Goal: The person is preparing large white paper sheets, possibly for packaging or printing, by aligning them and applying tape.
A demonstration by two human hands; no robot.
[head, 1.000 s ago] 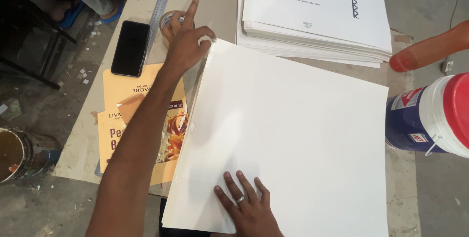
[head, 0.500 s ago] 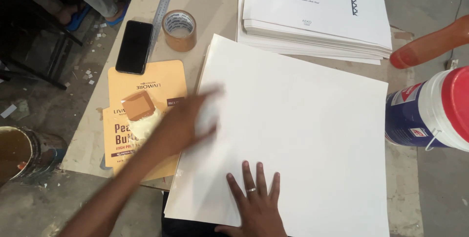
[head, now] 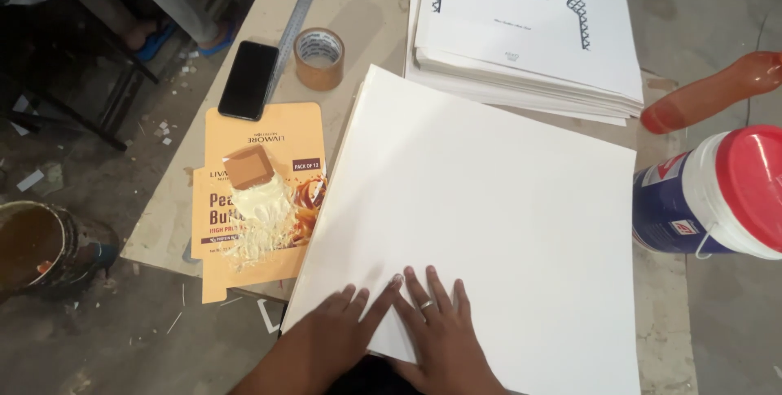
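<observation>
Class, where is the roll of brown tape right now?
The roll of brown tape stands upper left, between the metal ruler and the white sheet, just right of the phone.

Black phone (head: 248, 79) flat beside a metal ruler (head: 291, 33); roll of brown tape (head: 318, 58) just right of both. Flattened orange carton (head: 244, 199) below, smeared with pale paste, small brown block (head: 248, 166) on top. Stack of printed sheets (head: 529, 28) further back. Red-lidded bucket (head: 717, 191) at right; rusty tin (head: 37, 244) at left.
</observation>
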